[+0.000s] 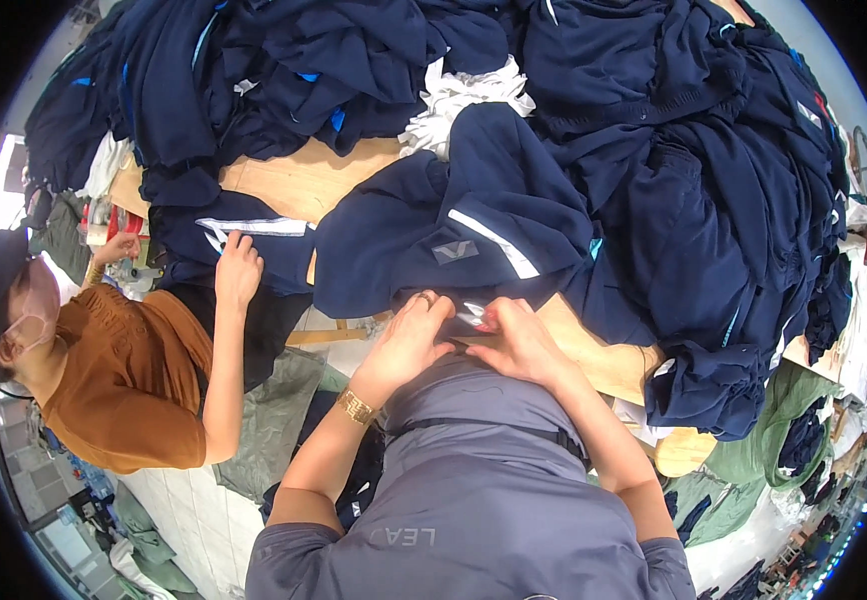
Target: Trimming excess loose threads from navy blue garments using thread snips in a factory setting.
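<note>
Navy garment (414,228) matt cloth, tbl (314,178) smooth wood, bracelet (356,407) glossy metal

There are four hands (414,338), two people (134,375), probably one snipper (475,315)

Navy garment (394,240) on a wooden table (304,180).
Right hand (519,340) grips a small red-and-silver tool (473,314); left hand (412,338) just beside it, grip unclear. White strip (496,244) and grey patch (455,251) visible on garment. At left, co-worker's hand (241,265) touches white-trimmed navy cloth (179,232).
</note>
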`<action>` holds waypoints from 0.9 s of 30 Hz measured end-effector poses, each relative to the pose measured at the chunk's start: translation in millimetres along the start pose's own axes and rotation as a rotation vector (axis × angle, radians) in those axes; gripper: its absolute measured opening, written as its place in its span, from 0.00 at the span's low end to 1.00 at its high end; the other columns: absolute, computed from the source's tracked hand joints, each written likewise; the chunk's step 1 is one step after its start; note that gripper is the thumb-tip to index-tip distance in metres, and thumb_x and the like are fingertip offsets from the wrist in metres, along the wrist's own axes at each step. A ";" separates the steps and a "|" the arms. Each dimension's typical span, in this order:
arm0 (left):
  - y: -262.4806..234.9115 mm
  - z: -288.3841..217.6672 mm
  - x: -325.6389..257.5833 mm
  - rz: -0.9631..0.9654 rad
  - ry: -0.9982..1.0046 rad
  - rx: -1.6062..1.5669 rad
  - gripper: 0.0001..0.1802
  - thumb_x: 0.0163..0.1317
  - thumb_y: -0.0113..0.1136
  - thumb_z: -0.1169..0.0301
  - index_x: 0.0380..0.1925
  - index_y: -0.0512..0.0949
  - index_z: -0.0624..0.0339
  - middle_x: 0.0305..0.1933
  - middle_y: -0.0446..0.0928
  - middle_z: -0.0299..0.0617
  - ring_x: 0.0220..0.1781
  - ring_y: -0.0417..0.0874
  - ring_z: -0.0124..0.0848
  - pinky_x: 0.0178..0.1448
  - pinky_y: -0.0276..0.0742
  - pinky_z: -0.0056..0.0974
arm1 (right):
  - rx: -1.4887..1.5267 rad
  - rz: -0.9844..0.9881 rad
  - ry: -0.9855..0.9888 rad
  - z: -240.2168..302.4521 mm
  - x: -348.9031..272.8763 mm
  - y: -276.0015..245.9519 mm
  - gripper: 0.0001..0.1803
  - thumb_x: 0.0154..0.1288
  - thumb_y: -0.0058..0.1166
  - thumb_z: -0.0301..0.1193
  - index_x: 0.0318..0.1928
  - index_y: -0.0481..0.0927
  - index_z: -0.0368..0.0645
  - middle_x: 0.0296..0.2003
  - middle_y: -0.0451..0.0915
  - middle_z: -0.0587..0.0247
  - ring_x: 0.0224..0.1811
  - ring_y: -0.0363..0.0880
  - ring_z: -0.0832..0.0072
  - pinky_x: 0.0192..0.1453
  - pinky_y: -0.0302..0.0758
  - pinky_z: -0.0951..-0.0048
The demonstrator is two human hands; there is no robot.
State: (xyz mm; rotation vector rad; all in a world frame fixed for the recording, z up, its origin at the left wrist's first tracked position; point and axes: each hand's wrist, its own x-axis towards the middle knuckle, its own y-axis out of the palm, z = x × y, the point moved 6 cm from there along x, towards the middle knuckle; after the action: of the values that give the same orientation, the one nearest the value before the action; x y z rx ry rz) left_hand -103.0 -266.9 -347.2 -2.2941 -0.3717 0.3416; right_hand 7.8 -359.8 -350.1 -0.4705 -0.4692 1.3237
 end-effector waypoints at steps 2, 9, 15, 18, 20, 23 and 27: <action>2.4 6.0 0.2 -0.019 0.018 0.058 0.24 0.41 0.67 0.76 0.39 0.68 0.61 0.40 0.69 0.48 0.46 0.72 0.46 0.49 0.70 0.44 | -0.095 0.067 -0.038 -8.6 -0.1 6.0 0.18 0.47 0.62 0.26 0.35 0.66 0.39 0.28 0.71 0.53 0.35 0.70 0.56 0.40 0.67 0.61; -22.5 -3.6 12.0 -0.118 -0.044 -0.157 0.12 0.49 0.64 0.73 0.35 0.76 0.63 0.36 0.76 0.46 0.42 0.77 0.38 0.45 0.71 0.36 | 0.719 -0.196 0.276 -14.9 3.4 -56.5 0.17 0.53 0.58 0.19 0.32 0.61 0.45 0.28 0.71 0.69 0.32 0.68 0.85 0.36 0.66 0.83; -26.0 -18.3 25.2 0.214 -0.171 -1.214 0.14 0.62 0.57 0.69 0.41 0.77 0.70 0.40 0.78 0.35 0.40 0.75 0.20 0.46 0.72 0.26 | 0.850 -0.496 0.193 -25.1 13.3 -103.6 0.18 0.55 0.55 0.17 0.29 0.58 0.46 0.26 0.70 0.69 0.27 0.66 0.87 0.31 0.63 0.86; -26.1 -17.7 28.3 0.130 -0.196 -1.304 0.14 0.63 0.55 0.68 0.43 0.77 0.68 0.41 0.79 0.37 0.40 0.76 0.21 0.47 0.72 0.27 | 0.788 -0.567 0.194 -27.9 11.8 -107.4 0.14 0.56 0.55 0.19 0.31 0.61 0.44 0.28 0.72 0.68 0.29 0.68 0.87 0.33 0.65 0.85; -30.5 -24.0 32.4 0.074 -0.153 -1.306 0.14 0.64 0.54 0.68 0.43 0.76 0.67 0.41 0.79 0.38 0.40 0.77 0.22 0.46 0.72 0.27 | 0.453 -0.634 0.221 -24.5 10.1 -108.7 0.12 0.56 0.56 0.20 0.35 0.66 0.40 0.31 0.74 0.66 0.33 0.71 0.84 0.38 0.68 0.83; -33.8 -23.4 32.7 -0.019 -0.132 -1.318 0.13 0.65 0.52 0.67 0.43 0.76 0.66 0.40 0.79 0.42 0.38 0.77 0.22 0.44 0.72 0.26 | 0.321 -0.629 0.213 -16.3 3.1 -105.3 0.14 0.56 0.61 0.29 0.38 0.70 0.38 0.36 0.76 0.65 0.37 0.71 0.81 0.45 0.68 0.79; -33.1 -16.8 36.2 -0.112 -0.215 -1.308 0.10 0.64 0.54 0.67 0.38 0.75 0.63 0.34 0.79 0.40 0.25 0.71 0.19 0.32 0.69 0.22 | 0.410 -0.528 0.207 -2.9 5.8 -88.8 0.16 0.54 0.64 0.30 0.37 0.70 0.39 0.31 0.73 0.68 0.32 0.68 0.83 0.37 0.67 0.82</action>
State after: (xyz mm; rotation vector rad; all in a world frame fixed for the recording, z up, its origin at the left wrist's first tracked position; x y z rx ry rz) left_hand -68.9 -242.8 -316.3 -3.4745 -1.0615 0.3275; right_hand 81.4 -370.3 -301.2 -0.1217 -0.1246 0.8170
